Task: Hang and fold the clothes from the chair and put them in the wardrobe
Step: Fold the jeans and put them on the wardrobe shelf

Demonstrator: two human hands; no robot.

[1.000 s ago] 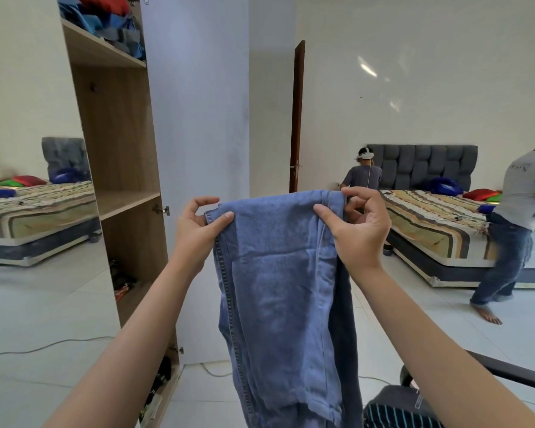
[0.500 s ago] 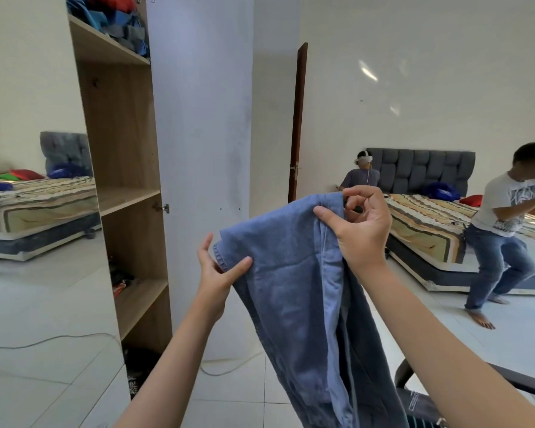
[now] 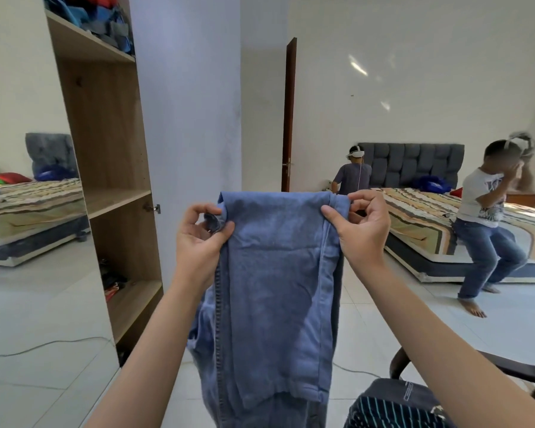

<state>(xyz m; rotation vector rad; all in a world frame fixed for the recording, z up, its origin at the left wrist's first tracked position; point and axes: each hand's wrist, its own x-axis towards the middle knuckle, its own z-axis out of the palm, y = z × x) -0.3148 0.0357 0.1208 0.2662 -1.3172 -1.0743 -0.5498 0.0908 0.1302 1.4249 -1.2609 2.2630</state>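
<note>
A pair of blue jeans [image 3: 275,288] hangs folded in front of me at chest height. My left hand [image 3: 200,239] pinches the upper left corner of the fold, thumb in front. At the upper right corner my right hand [image 3: 363,230] pinches the fabric the same way. The lower part of the jeans drops out of view. The open wooden wardrobe [image 3: 105,168] stands at the left with its white door [image 3: 186,118] swung toward me. At the bottom right the dark chair [image 3: 445,366] carries a dark striped garment [image 3: 389,409].
Folded clothes [image 3: 96,17] lie on the wardrobe's top shelf; the middle shelf [image 3: 115,200] is bare. A mirror at far left reflects a bed. Two people are by the bed [image 3: 464,223] at right, one [image 3: 488,223] close. A cable [image 3: 44,345] runs across the tiled floor.
My left hand has risen and moved right, bringing the left corner of the jeans level with the right. The jeans now hang flat and square. The person at right sits lower by the bed.
</note>
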